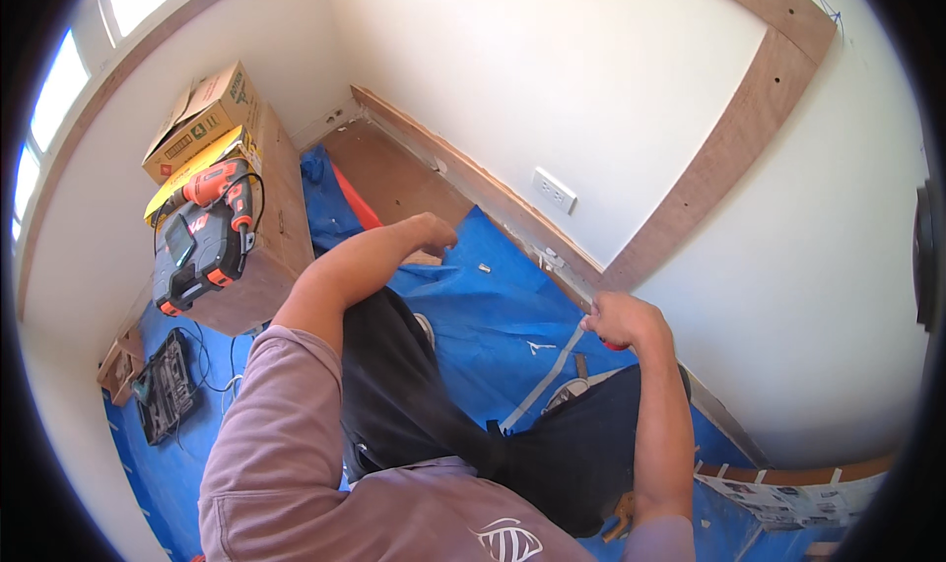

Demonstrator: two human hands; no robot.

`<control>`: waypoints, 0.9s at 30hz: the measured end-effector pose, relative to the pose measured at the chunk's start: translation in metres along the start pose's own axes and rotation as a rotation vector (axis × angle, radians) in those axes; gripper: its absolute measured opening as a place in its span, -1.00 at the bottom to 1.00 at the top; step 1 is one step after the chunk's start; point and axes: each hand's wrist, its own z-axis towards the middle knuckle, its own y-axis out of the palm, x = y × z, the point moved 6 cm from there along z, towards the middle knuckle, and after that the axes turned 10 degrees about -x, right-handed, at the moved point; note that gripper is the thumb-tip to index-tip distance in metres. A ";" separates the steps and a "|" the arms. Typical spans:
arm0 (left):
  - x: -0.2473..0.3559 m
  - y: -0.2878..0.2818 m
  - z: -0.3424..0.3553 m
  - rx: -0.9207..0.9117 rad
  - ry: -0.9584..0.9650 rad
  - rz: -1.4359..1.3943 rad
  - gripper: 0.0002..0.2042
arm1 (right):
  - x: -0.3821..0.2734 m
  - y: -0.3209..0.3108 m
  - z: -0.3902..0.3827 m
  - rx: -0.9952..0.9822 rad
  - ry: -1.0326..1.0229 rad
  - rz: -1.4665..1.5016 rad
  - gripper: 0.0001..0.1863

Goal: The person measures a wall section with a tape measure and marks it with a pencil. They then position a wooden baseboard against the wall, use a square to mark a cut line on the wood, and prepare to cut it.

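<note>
My left hand (431, 233) is stretched out over the blue floor sheet (483, 242), its fingers bent downward. Whatever those fingers may hold is hidden, and a pale brown piece (424, 258) shows just below. Near the base of the wall, my right hand (628, 321) is closed around a small red object (612, 344), mostly covered by the palm. A wooden baseboard (512, 213) runs along the wall in front of me. Beside it rises a wooden trim frame (709, 145). My legs are bent between the two arms.
On the left, a wooden box (281, 202) bears a red-orange power drill (219, 183), a dark tool case (202, 252) with a phone (179, 239), and a cardboard box (207, 114). An open tool case (166, 390) lies below. A wall outlet (554, 190) sits above the baseboard.
</note>
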 end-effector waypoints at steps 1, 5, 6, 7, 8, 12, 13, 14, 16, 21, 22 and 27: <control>0.000 -0.001 -0.001 0.005 0.002 -0.001 -0.53 | 0.000 0.000 0.001 0.006 -0.005 -0.005 -0.54; 0.001 -0.003 -0.006 -0.031 -0.011 -0.010 -0.53 | 0.001 0.000 0.002 0.027 -0.028 -0.014 -0.55; 0.001 -0.004 -0.007 -0.028 -0.013 -0.016 -0.54 | 0.001 0.001 0.003 0.027 -0.033 -0.015 -0.56; 0.002 -0.005 -0.009 -0.028 -0.012 -0.016 -0.54 | 0.002 0.001 0.003 0.015 -0.023 -0.014 -0.56; 0.002 -0.005 -0.009 -0.028 -0.016 -0.027 -0.53 | 0.003 0.002 0.004 0.004 -0.012 -0.012 -0.56; -0.002 -0.001 -0.004 -0.029 -0.027 -0.049 -0.54 | 0.005 0.004 0.006 -0.006 -0.008 0.008 -0.56; -0.004 0.001 -0.001 -0.027 -0.033 -0.053 -0.54 | 0.006 0.004 0.007 -0.011 -0.005 0.017 -0.55; -0.004 0.003 0.002 -0.042 -0.022 -0.049 -0.54 | 0.007 0.005 0.008 -0.026 0.006 0.034 -0.55; -0.006 0.004 0.007 -0.061 -0.010 -0.025 -0.53 | 0.006 0.004 0.010 -0.008 -0.034 0.030 -0.54; 0.014 -0.019 -0.007 0.065 0.152 -0.090 -0.63 | 0.005 0.002 0.008 0.034 -0.061 0.026 -0.58; 0.024 -0.029 -0.013 0.112 0.196 -0.132 -0.66 | 0.003 -0.002 0.005 0.078 -0.069 0.037 -0.59; 0.107 -0.121 -0.048 0.436 0.628 -0.768 -0.52 | -0.006 -0.044 -0.022 0.539 -0.120 0.339 -0.51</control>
